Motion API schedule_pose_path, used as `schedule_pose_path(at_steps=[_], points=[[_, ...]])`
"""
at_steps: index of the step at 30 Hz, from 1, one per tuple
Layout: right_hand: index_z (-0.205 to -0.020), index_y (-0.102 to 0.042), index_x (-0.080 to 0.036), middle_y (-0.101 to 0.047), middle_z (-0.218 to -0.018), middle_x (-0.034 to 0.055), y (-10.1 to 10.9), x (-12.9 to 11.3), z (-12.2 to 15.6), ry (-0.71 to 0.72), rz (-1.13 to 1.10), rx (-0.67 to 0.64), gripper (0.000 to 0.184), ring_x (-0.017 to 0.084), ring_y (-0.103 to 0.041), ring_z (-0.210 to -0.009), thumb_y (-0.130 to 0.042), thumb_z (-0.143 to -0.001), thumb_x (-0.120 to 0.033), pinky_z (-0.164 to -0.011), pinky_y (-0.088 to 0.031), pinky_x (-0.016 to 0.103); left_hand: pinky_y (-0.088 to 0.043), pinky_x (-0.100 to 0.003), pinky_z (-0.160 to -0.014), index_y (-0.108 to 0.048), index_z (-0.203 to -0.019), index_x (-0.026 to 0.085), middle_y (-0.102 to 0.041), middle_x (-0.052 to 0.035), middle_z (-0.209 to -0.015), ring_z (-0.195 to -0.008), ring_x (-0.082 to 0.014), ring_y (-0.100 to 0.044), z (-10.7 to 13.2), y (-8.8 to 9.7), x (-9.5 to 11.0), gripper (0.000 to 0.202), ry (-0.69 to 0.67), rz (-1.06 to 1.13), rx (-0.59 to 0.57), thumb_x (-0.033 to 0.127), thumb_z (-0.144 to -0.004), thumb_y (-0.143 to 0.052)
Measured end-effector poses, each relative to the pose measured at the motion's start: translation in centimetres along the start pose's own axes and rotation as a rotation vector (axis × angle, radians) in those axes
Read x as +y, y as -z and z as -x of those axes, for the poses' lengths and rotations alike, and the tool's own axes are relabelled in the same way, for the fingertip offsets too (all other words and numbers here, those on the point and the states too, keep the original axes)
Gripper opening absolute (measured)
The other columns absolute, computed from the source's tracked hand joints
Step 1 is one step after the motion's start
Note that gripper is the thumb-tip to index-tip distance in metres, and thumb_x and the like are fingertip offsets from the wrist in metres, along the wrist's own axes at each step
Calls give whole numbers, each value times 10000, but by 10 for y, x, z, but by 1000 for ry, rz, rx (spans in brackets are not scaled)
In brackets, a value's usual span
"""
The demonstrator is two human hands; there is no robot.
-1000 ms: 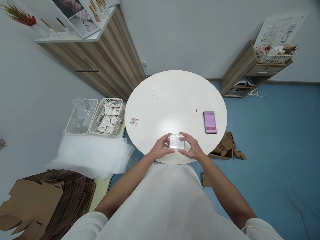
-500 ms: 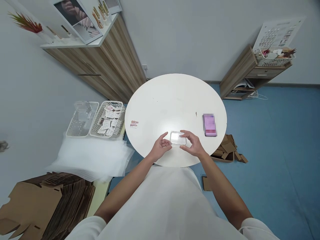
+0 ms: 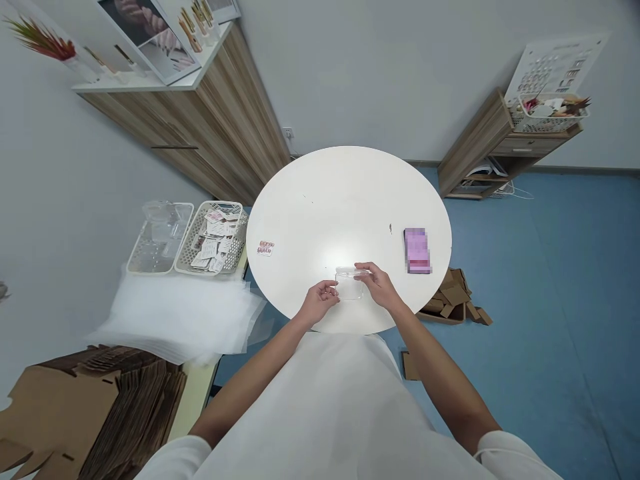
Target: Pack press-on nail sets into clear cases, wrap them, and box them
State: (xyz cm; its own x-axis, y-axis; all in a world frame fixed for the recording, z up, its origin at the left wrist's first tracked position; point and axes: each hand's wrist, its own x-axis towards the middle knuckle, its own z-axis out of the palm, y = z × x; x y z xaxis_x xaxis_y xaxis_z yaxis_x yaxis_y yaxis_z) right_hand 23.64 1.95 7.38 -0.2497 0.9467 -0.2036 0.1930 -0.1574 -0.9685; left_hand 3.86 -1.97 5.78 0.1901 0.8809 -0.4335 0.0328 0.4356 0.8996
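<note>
A small clear plastic box (image 3: 349, 289) is near the front edge of the white round table (image 3: 330, 193), its lid tilted up at the far side. My left hand (image 3: 320, 300) pinches the box's left side. The fingers of my right hand (image 3: 377, 283) are closed on the raised lid at its right end. Whether anything lies inside the transparent box I cannot make out. To the left, a small card of pinkish false nails (image 3: 265, 248) lies flat. A purple pixelated packet (image 3: 417, 251) rests on the right side of the table.
Left of the table are a white basket of small cards (image 3: 213, 240), another basket with clear plastic boxes (image 3: 160, 240), white foam sheets (image 3: 175, 310) and stacked cardboard (image 3: 100, 413). A carton of cardboard pieces (image 3: 450, 297) stands on the floor at right.
The box's lid has come up from closed to tilted open, with my right hand at it. My left hand has closed in on the box's left side. The view has shifted slightly.
</note>
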Motion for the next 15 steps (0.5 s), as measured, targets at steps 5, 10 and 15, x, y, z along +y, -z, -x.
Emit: schedule_pose_path(at_steps=[5, 10, 15], points=[[-982, -556, -234, -578, -1003, 31, -8, 9, -19, -99, -28, 79, 316, 160, -623, -772, -439, -795, -460, -796, -487, 395, -453, -289, -750, -556, -995, 168, -545, 0, -779, -698, -86, -549, -1, 2, -7, 355, -21, 25, 60, 217, -652, -633], [-1122, -510, -229, -577, -936, 48, -15, 16, -30, -195, -139, 72, 392, 158, -616, -781, -463, -790, -433, -774, -517, 376, -456, -297, -757, -565, -968, 157, -553, -3, -772, -700, -87, -551, 1, 4, -13, 343, 0, 87, 94, 193, -635, -636], [-1214, -437, -244, -574, -1003, 46, -15, 23, -13, -223, -88, 75, 467, 164, -623, -815, -473, -786, -426, -825, -479, 385, -469, -310, -746, -563, -959, 151, -557, 1, -746, -676, -92, -559, 1, 5, -21, 348, 45, 114, 145, 171, -618, -629]])
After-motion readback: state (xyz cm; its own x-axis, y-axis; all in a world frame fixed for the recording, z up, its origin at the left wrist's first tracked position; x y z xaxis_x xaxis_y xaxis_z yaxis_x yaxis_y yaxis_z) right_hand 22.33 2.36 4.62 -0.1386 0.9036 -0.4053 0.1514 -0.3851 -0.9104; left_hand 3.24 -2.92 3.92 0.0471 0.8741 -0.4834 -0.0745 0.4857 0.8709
